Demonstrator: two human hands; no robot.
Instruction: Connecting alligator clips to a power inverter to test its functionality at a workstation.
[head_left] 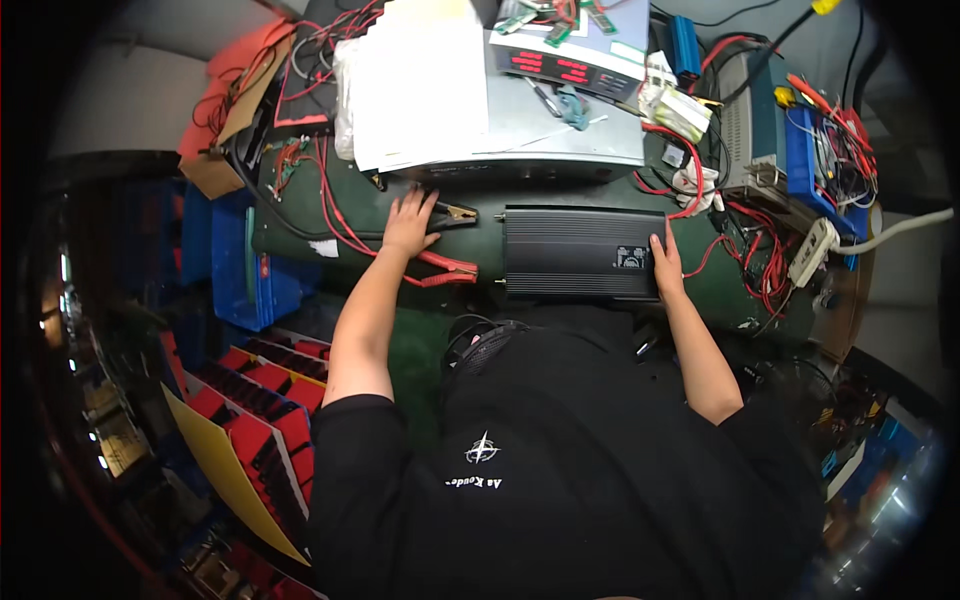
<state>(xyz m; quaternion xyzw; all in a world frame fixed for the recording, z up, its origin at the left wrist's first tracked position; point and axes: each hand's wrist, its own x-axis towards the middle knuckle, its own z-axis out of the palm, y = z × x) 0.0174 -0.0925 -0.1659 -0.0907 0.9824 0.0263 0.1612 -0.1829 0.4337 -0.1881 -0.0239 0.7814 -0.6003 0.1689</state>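
Observation:
A black finned power inverter (580, 252) lies on the green bench top, two metal terminals pointing left. My right hand (668, 268) grips its right end, one digit on the top face and the other fingers along the end. My left hand (408, 225) is on the bench to the left, fingers spread beside a black alligator clamp (455, 214). Just below that hand lies a red alligator clamp (450, 270). Both clamps point toward the inverter's terminals and are apart from them. What lies beneath my left palm is hidden.
Behind the inverter stands a wide metal instrument (590, 140) bearing white papers (420, 90) and a meter with a red display (565, 68). Red wires, a power strip (813, 250) and a blue bin (800, 150) crowd the right. Another blue bin (235, 290) and a partitioned box (215, 440) are left.

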